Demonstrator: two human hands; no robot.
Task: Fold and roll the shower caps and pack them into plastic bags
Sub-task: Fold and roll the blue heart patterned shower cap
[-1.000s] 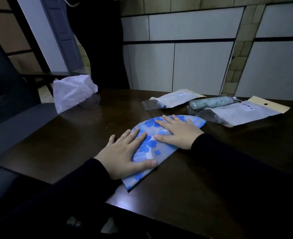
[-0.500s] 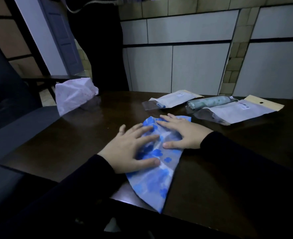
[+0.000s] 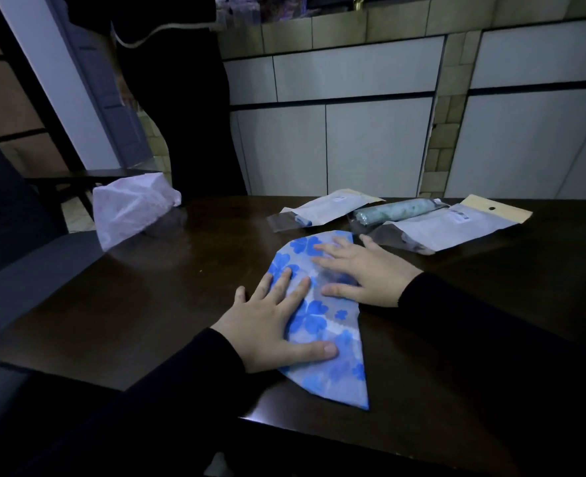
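The folded blue-flowered shower cap (image 3: 322, 321) lies flat on the dark surface (image 3: 167, 290). The left hand (image 3: 278, 325) and right hand (image 3: 364, 270) press it, fingers straight. Dim light blurs the cap's folds.

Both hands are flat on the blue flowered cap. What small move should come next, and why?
Probably start rolling from the narrow near tip: the shower cap lies folded flat in a wedge under the open left hand and right hand, not yet rolled, while plastic bags wait behind.
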